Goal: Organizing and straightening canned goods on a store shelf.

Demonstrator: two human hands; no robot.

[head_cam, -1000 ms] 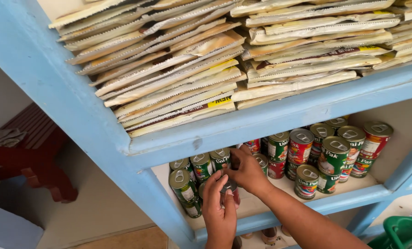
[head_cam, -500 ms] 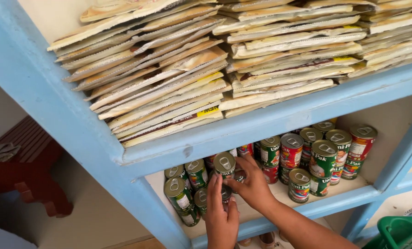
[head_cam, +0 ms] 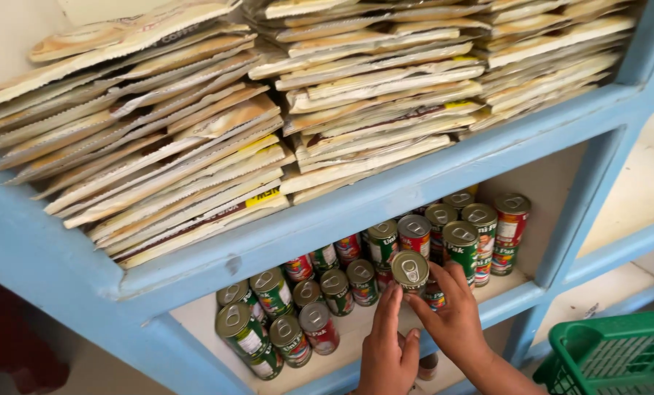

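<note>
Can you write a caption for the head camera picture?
Two hands, left and right, hold a can on a blue shelf.

A small tin can (head_cam: 410, 272) with a silver pull-tab lid and a green-and-red label is tilted, lid facing up and outward, near the front edge of the lower shelf (head_cam: 356, 333), among upright cans of the same kind.

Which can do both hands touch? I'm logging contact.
The can with its pull-tab lid tipped toward the camera, between left hand and right hand; others stand untouched.
</note>
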